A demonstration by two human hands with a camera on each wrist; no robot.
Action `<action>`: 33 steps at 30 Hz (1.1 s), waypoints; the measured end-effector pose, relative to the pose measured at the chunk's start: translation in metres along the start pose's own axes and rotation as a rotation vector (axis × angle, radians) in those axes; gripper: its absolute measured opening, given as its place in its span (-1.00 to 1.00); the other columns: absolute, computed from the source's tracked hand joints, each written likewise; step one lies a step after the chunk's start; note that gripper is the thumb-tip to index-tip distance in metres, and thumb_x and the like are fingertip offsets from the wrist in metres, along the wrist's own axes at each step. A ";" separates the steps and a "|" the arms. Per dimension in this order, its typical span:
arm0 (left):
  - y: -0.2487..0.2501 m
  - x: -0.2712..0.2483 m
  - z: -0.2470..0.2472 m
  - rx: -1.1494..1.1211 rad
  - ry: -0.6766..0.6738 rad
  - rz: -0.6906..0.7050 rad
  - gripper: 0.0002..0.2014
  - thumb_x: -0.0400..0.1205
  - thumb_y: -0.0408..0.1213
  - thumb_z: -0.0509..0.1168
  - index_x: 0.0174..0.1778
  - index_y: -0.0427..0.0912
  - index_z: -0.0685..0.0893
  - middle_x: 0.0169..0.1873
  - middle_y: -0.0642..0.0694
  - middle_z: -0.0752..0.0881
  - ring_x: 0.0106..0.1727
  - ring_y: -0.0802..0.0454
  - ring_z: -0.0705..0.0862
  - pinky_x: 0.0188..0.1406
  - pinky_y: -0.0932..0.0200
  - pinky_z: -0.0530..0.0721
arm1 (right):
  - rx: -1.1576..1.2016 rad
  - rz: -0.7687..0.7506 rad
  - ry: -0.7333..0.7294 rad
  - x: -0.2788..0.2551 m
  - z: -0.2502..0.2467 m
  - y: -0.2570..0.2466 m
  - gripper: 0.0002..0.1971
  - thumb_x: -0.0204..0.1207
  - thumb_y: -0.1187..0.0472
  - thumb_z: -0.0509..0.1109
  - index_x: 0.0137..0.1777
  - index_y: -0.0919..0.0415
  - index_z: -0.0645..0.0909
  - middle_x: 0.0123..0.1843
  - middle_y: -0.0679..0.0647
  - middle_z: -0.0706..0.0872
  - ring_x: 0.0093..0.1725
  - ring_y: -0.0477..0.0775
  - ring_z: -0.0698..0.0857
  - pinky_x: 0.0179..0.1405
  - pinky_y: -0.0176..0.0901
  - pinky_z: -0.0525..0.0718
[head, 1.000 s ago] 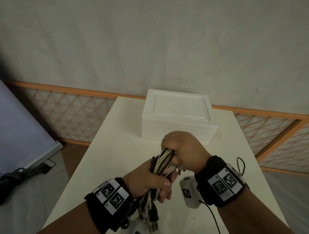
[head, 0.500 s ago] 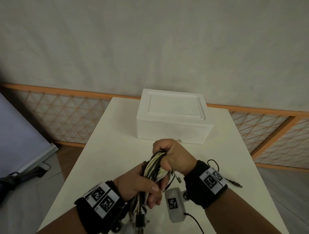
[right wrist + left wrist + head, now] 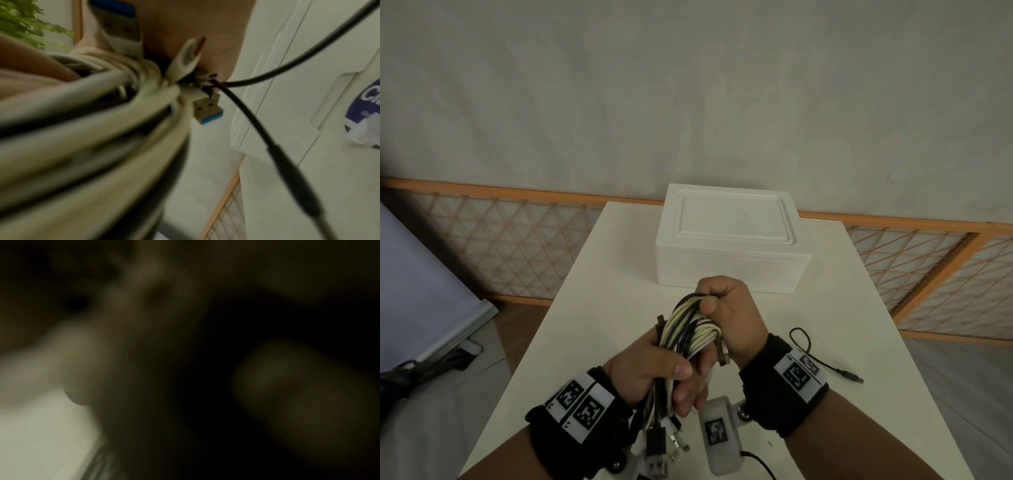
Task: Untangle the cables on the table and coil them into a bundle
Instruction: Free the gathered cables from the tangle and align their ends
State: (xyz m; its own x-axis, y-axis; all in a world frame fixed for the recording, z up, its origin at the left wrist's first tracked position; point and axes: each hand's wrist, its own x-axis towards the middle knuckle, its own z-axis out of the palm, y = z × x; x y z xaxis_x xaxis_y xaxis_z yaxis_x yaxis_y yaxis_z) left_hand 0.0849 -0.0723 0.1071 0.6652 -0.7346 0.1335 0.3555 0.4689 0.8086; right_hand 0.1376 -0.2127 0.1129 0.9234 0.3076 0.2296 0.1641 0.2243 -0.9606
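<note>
Your left hand [image 3: 654, 370] gripped lower end of cables [image 3: 688, 329], your right hand [image 3: 726, 308] clutched upper loop, lower centre of frame, above table [image 3: 599, 308]; black cable [image 3: 822, 359] lay at right.

— How do my hands sit?
— My left hand [image 3: 654, 371] grips low, fingers curled; my right hand [image 3: 729, 315] is fisted just above it, both forearms angled inward.
</note>
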 end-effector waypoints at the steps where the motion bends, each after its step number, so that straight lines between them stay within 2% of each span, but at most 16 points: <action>1: 0.000 0.000 -0.001 -0.020 0.000 0.022 -0.77 0.45 -0.29 0.43 -0.12 -0.36 0.61 -0.54 -0.07 0.68 -0.52 0.06 0.67 -0.26 0.12 0.64 | 0.006 0.002 0.015 0.000 0.002 0.000 -0.49 0.08 -0.41 0.56 -0.51 0.07 0.65 -0.53 -0.07 0.60 -0.50 -0.11 0.54 -0.48 -0.28 0.51; 4: 0.002 0.002 -0.008 -0.156 -0.019 0.130 -0.81 0.53 -0.33 0.32 -0.03 -0.38 0.59 -0.44 -0.06 0.74 -0.40 0.06 0.73 -0.18 0.11 0.65 | 0.051 0.075 0.046 -0.009 0.008 0.003 -0.57 0.42 -0.26 0.40 -0.12 0.13 0.77 -0.29 0.03 0.76 -0.26 -0.01 0.71 -0.26 -0.24 0.68; 6: 0.004 0.002 -0.012 -0.250 -0.035 0.183 -0.81 0.58 -0.36 0.23 0.02 -0.40 0.56 -0.36 -0.09 0.75 -0.32 0.03 0.75 -0.10 0.12 0.64 | -0.005 0.123 0.065 -0.018 0.013 0.007 -0.59 0.55 -0.22 0.25 0.06 0.06 0.73 -0.23 -0.03 0.77 -0.21 0.00 0.74 -0.27 -0.22 0.72; 7: 0.004 0.002 -0.013 -0.270 -0.027 0.196 -0.81 0.58 -0.36 0.21 0.03 -0.40 0.55 -0.35 -0.09 0.76 -0.31 0.02 0.75 -0.09 0.11 0.64 | -0.065 0.128 0.096 -0.020 0.016 0.007 -0.60 0.57 -0.23 0.19 0.01 0.02 0.73 -0.25 -0.06 0.76 -0.20 -0.01 0.74 -0.24 -0.16 0.72; 9: 0.003 0.002 -0.012 -0.287 -0.023 0.196 -0.82 0.58 -0.36 0.21 0.02 -0.38 0.55 -0.36 -0.08 0.75 -0.31 0.03 0.75 -0.11 0.12 0.62 | -0.131 0.134 0.197 -0.020 0.024 0.006 -0.56 0.57 -0.22 0.15 -0.26 0.10 0.64 -0.37 -0.07 0.68 -0.27 -0.01 0.67 -0.16 -0.03 0.65; 11: 0.002 0.002 -0.009 -0.274 -0.024 0.196 -0.84 0.55 -0.35 0.24 -0.01 -0.35 0.55 -0.39 -0.05 0.74 -0.35 0.05 0.73 -0.14 0.13 0.61 | -0.105 0.145 0.246 -0.017 0.027 0.003 -0.51 0.56 -0.21 0.19 -0.34 0.20 0.60 -0.40 0.14 0.67 -0.31 0.22 0.64 -0.13 0.05 0.63; 13: 0.003 0.004 -0.004 -0.242 -0.020 0.200 -0.86 0.52 -0.36 0.28 -0.06 -0.33 0.56 -0.44 -0.03 0.73 -0.39 0.07 0.73 -0.20 0.14 0.62 | -0.031 0.151 0.226 -0.013 0.027 -0.004 -0.43 0.58 -0.18 0.23 -0.25 0.40 0.64 -0.29 0.40 0.71 -0.24 0.41 0.66 -0.04 0.14 0.67; 15: 0.004 0.006 0.000 -0.221 -0.051 0.200 -0.87 0.51 -0.37 0.29 -0.07 -0.31 0.56 -0.44 -0.01 0.73 -0.40 0.10 0.73 -0.22 0.15 0.62 | 0.060 0.200 0.169 -0.007 0.020 -0.010 -0.45 0.60 -0.10 0.29 -0.25 0.49 0.63 -0.32 0.38 0.69 -0.26 0.28 0.66 -0.07 0.07 0.66; 17: 0.004 0.007 0.003 -0.218 -0.068 0.202 -0.88 0.52 -0.37 0.28 -0.07 -0.31 0.55 -0.43 0.00 0.73 -0.39 0.12 0.73 -0.21 0.16 0.62 | 0.126 0.253 0.114 -0.003 0.014 -0.013 -0.51 0.56 -0.07 0.31 -0.24 0.43 0.66 -0.33 0.28 0.71 -0.24 0.20 0.66 -0.09 -0.01 0.64; 20: 0.005 0.006 0.002 -0.246 -0.045 0.204 -0.88 0.53 -0.38 0.26 -0.05 -0.32 0.54 -0.42 -0.01 0.74 -0.38 0.10 0.73 -0.18 0.15 0.62 | 0.063 0.220 0.114 -0.005 0.013 -0.008 -0.46 0.59 -0.17 0.27 -0.17 0.39 0.69 -0.21 0.37 0.75 -0.14 0.34 0.70 0.08 0.13 0.65; 22: 0.006 0.007 0.000 -0.257 -0.020 0.218 -0.87 0.54 -0.39 0.24 -0.03 -0.33 0.55 -0.39 -0.03 0.74 -0.36 0.09 0.73 -0.15 0.14 0.61 | 0.066 0.216 0.165 -0.010 0.013 -0.003 -0.51 0.60 -0.18 0.22 -0.09 0.27 0.71 -0.16 0.28 0.78 -0.09 0.22 0.74 0.10 0.12 0.67; 23: 0.006 0.007 -0.002 -0.260 -0.008 0.234 -0.87 0.55 -0.40 0.23 -0.02 -0.33 0.55 -0.38 -0.05 0.74 -0.34 0.07 0.73 -0.13 0.14 0.61 | 0.058 0.215 0.178 -0.012 0.012 0.001 -0.52 0.61 -0.19 0.20 -0.04 0.23 0.70 -0.14 0.24 0.79 -0.10 0.18 0.75 0.06 0.10 0.68; 26: 0.014 0.007 -0.010 -0.328 0.033 0.282 -0.85 0.58 -0.44 0.16 0.04 -0.38 0.53 -0.33 -0.15 0.75 -0.28 -0.03 0.74 -0.05 0.07 0.60 | 0.040 0.297 0.102 -0.025 0.007 0.013 -0.51 0.61 -0.19 0.11 0.15 0.21 0.60 -0.01 0.32 0.75 -0.17 0.27 0.72 -0.18 0.08 0.66; 29: 0.025 0.005 -0.019 -0.386 0.165 0.318 -0.81 0.59 -0.48 0.10 0.07 -0.42 0.53 -0.31 -0.25 0.74 -0.25 -0.13 0.73 0.01 0.00 0.59 | -0.234 0.379 0.019 -0.037 0.005 0.017 -0.66 0.64 -0.01 0.10 0.20 0.14 0.57 -0.08 0.11 0.74 -0.35 0.06 0.68 -0.42 -0.18 0.56; 31: 0.027 0.007 -0.020 -0.363 0.254 0.313 -0.84 0.49 -0.40 0.31 -0.06 -0.39 0.62 -0.46 -0.17 0.69 -0.40 -0.05 0.69 -0.11 0.05 0.66 | -0.685 0.342 -0.138 -0.043 0.002 0.016 -0.73 0.69 0.16 0.10 0.25 0.12 0.57 -0.09 0.00 0.75 -0.31 -0.03 0.68 -0.32 -0.19 0.62; 33: 0.026 0.006 -0.022 -0.273 0.478 0.324 -0.70 0.14 -0.30 0.59 -0.30 -0.26 0.68 -0.66 -0.05 0.55 -0.61 0.05 0.56 -0.35 0.18 0.67 | -1.134 0.227 -0.312 -0.047 0.003 0.010 -0.72 0.70 0.17 0.08 0.29 0.08 0.54 -0.02 0.05 0.75 -0.11 0.05 0.71 -0.11 -0.07 0.67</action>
State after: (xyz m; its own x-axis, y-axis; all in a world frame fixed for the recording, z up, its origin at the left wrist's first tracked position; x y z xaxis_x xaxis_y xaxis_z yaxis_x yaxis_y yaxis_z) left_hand 0.1126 -0.0534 0.1161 0.9642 -0.2639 0.0256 0.1993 0.7849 0.5866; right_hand 0.0948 -0.2219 0.0927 0.8724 0.4811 -0.0858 0.3654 -0.7588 -0.5391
